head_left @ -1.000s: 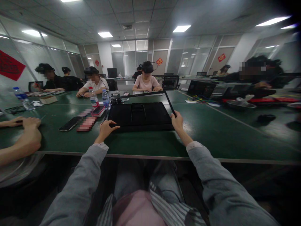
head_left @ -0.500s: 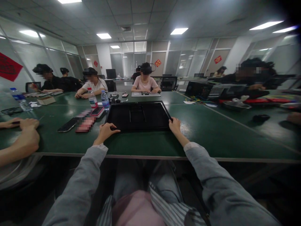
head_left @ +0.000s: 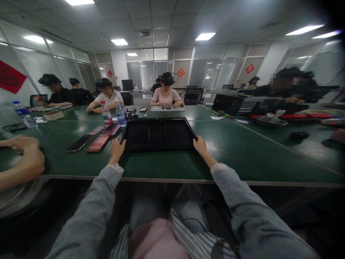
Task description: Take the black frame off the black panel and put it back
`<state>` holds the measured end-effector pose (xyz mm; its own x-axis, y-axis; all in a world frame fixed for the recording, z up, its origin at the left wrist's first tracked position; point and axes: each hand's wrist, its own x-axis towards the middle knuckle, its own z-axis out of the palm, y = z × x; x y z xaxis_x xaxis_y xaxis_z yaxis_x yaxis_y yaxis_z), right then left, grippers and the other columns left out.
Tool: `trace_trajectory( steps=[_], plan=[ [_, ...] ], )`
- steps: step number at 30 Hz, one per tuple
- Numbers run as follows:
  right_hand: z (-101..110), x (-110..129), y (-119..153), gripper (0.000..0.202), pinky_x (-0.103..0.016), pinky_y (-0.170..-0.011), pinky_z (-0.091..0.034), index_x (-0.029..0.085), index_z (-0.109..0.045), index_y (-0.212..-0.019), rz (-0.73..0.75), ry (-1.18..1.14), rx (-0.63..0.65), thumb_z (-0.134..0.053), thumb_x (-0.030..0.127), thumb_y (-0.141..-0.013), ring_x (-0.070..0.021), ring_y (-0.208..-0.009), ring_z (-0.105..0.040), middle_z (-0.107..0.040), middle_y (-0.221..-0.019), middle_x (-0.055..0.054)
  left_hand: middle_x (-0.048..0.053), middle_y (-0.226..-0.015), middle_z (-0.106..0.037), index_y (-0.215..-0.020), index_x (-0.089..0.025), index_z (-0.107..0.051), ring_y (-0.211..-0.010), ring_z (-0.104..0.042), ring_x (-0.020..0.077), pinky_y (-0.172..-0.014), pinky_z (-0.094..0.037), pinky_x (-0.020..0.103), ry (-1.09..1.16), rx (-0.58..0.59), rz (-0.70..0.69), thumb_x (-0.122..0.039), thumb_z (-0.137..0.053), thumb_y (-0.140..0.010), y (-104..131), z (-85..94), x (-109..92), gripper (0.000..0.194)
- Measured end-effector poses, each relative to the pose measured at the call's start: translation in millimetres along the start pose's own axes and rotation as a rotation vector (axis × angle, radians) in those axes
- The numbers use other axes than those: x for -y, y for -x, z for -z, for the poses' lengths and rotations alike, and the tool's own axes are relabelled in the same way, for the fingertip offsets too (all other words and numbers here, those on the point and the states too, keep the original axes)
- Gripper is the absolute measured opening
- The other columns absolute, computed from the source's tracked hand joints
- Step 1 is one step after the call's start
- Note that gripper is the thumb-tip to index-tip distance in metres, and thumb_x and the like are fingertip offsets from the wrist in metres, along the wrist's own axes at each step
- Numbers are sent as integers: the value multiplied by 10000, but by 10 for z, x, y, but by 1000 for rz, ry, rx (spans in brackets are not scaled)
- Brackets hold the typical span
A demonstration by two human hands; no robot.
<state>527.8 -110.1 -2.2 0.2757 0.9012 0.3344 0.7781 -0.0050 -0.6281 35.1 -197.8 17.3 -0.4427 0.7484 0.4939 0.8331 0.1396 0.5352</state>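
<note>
A wide black tray-like panel (head_left: 137,136) with a raised rim lies on the green table in front of me. Two thin pale lines run across its dark inner face, and what they belong to is hard to make out. My left hand (head_left: 117,148) is closed on the panel's near left corner, thumb at the rim and the other fingers mostly hidden. On the opposite side, my right hand (head_left: 199,144) grips the near right corner, its fingers wrapped round the edge.
Left of the panel lie a dark phone (head_left: 77,143), a red flat item (head_left: 98,142) and two bottles, one a clear water bottle (head_left: 121,116). A co-worker's forearm (head_left: 29,158) rests at far left. Computer parts (head_left: 229,103) and a metal bowl (head_left: 271,121) stand right.
My left hand has shifted from the panel's near edge leftward to its corner, its fingers no longer stretched along the front. The panel's far edge sits slightly lower; my right hand has barely moved.
</note>
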Motion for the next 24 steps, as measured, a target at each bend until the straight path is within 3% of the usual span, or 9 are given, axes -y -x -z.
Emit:
trace_trajectory(
  steps=[6,16,24],
  plan=[
    [0,-31,-20,447,-410,-1025,-476,92,-618,-1342,-5,-49,-3,-460,239,-950,-304,-1176,-646,-692,-1233,-206,191,-1308,-691,-1348,-84,-645,-1229,-647,282,-1037,-474,358,44,146,98,-343,-569,-969,-114,-72,49,465],
    [2,-33,-53,439,-418,-1034,-488,106,-640,-1316,16,-40,-18,-470,255,-939,-297,-1167,-654,-704,-1229,-186,189,-1247,-721,-1322,-134,-697,-1178,-665,345,-997,-496,429,-69,152,106,-373,-531,-972,-90,8,-25,455],
    [-28,-42,-88,459,-437,-1069,-467,79,-612,-1354,42,13,10,-467,244,-950,-314,-1216,-635,-676,-1291,-208,189,-1248,-720,-1326,-140,-692,-1168,-670,342,-990,-500,436,-82,140,103,-359,-512,-979,-97,6,-46,448]
  ],
)
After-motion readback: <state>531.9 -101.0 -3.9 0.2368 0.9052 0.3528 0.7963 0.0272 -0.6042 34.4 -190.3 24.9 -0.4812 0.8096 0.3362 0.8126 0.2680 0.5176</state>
